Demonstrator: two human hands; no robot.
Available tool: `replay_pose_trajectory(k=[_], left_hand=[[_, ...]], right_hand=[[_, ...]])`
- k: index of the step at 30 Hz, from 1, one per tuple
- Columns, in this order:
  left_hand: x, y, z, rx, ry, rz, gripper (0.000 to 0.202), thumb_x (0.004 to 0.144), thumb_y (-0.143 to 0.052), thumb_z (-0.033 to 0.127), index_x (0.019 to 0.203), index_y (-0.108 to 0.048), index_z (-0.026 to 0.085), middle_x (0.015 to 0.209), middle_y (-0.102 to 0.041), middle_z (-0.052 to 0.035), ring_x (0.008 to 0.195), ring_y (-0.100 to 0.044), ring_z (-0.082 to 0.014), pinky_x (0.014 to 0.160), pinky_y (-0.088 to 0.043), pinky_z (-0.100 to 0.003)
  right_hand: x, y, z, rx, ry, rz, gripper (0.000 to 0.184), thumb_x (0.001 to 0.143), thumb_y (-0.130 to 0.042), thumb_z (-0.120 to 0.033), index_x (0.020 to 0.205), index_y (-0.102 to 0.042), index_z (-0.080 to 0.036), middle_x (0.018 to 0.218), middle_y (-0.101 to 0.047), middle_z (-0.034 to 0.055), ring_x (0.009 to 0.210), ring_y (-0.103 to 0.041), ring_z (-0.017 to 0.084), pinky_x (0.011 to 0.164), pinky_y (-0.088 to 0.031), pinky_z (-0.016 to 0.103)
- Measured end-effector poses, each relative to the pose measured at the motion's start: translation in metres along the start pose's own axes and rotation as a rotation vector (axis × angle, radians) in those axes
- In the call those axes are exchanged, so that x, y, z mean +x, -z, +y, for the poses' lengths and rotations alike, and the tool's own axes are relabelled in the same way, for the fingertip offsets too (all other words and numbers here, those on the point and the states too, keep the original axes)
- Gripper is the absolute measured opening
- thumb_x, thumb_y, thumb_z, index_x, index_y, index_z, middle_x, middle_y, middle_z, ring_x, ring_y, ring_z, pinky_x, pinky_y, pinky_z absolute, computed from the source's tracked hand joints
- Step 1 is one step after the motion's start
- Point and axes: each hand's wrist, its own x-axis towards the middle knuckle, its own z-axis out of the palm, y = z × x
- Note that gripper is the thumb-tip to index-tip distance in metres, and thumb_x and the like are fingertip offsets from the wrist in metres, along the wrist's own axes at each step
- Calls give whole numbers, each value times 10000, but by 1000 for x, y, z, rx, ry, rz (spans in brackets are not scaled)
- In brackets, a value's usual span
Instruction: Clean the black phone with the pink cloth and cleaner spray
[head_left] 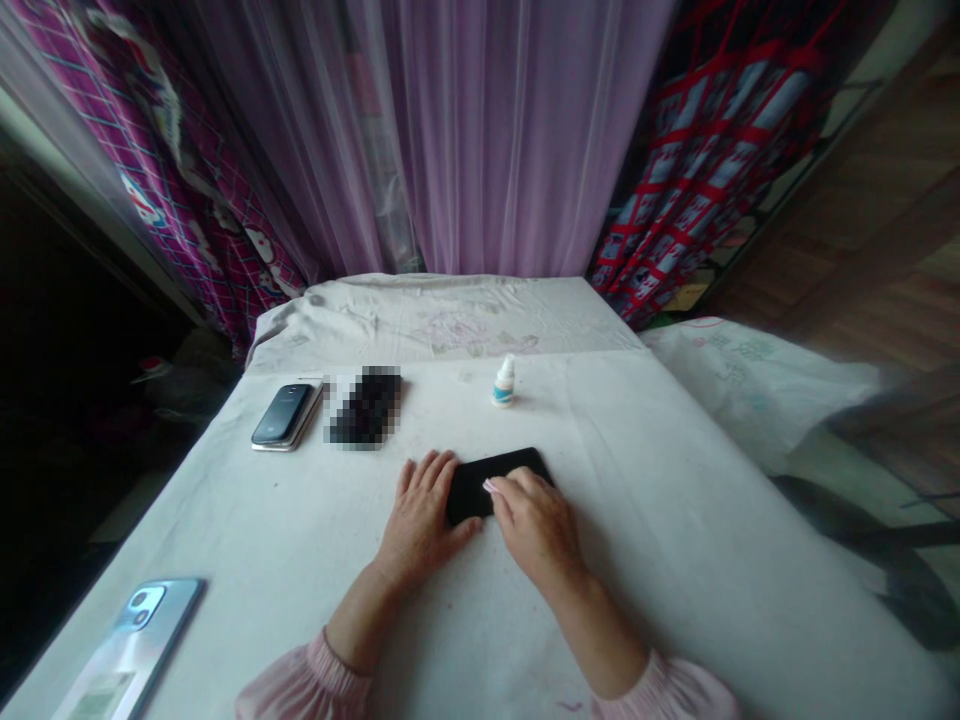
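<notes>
A black smartphone (471, 484) lies flat on the white tablecloth with its dark face up. My left hand (426, 512) holds its left end, thumb along the near edge and fingers at the far left corner. In a pinch, my right hand (536, 515) has a small folded pinkish-white wipe (490, 486) pressed to the phone's face. Most of that wipe is hidden by the fingers. Beyond the phone stands a small white dropper bottle (503, 384) with a blue-marked label.
At the left, a dark phone (283, 414) rests on another lighter one. A pixelated dark object (367, 408) lies beside them. A light blue phone (139, 640) is face down near the table's left edge. Purple curtains (517, 140) hang behind the table (675, 560).
</notes>
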Motion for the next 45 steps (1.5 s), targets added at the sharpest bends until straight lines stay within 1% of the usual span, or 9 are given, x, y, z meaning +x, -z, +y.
replay_pose_trajectory(k=[7,11,15,23,26,31,33,41,45], left_hand=[[3,1,2,-11,29,10,721,808,-622,557,1361,-431,137,1429,-472,-169,1361,-364,-346,1130,-231,-572],[3,-3,1,-6,61,61,690,827,-602,540,1371,-420,156,1420,-479,-164,1358,-374,-340,1129,-253,-554],[3,-5,1,4,55,71,696,827,-601,543,1378,-413,160,1422,-477,-162,1357,-375,-345,1126,-258,-558],[3,-5,-1,5,49,59,724,832,-597,550,1387,-398,131,1425,-473,-179,1365,-366,-341,1129,-252,-558],[2,-5,-1,2,47,57,718,833,-596,540,1391,-397,136,1433,-466,-173,1368,-361,-341,1132,-249,-554],[2,-2,-2,-15,29,41,729,821,-605,508,1413,-379,147,1439,-460,-165,1371,-352,-347,1135,-241,-556],[2,-1,-2,-16,26,27,742,818,-607,499,1423,-365,143,1446,-451,-167,1377,-342,-347,1137,-235,-556],[3,0,0,-2,29,22,718,825,-610,473,1412,-372,136,1436,-460,-183,1376,-347,-341,1131,-229,-560],[3,2,1,-4,25,10,711,833,-600,474,1411,-371,129,1441,-454,-184,1378,-345,-338,1134,-229,-556]], right_hand=[[1,8,47,-96,-163,107,210,914,-515,-224,944,-722,-235,871,-682,36,714,-598,149,611,-349,270],[4,6,58,-89,-157,190,225,919,-500,-242,940,-723,-224,882,-689,44,730,-602,154,615,-352,265],[5,-1,48,-83,-120,181,231,925,-488,-229,942,-718,-218,863,-674,50,713,-593,151,602,-348,265],[-1,-8,3,0,63,76,198,917,-518,-182,969,-704,-226,820,-645,32,747,-603,159,659,-373,261],[0,-5,11,10,25,71,204,924,-512,-195,972,-705,-237,846,-657,30,741,-603,151,648,-369,256],[1,2,53,-70,-125,181,225,936,-485,-244,943,-708,-223,868,-683,47,725,-597,158,625,-360,265],[1,2,59,-93,-139,196,222,936,-481,-243,930,-700,-209,855,-682,53,722,-596,165,624,-361,270],[-8,-11,1,128,117,14,189,935,-446,-151,909,-626,-202,877,-636,50,823,-601,172,725,-422,273],[-8,-9,13,154,71,8,189,924,-439,-136,902,-614,-204,900,-637,56,839,-599,181,727,-433,283]])
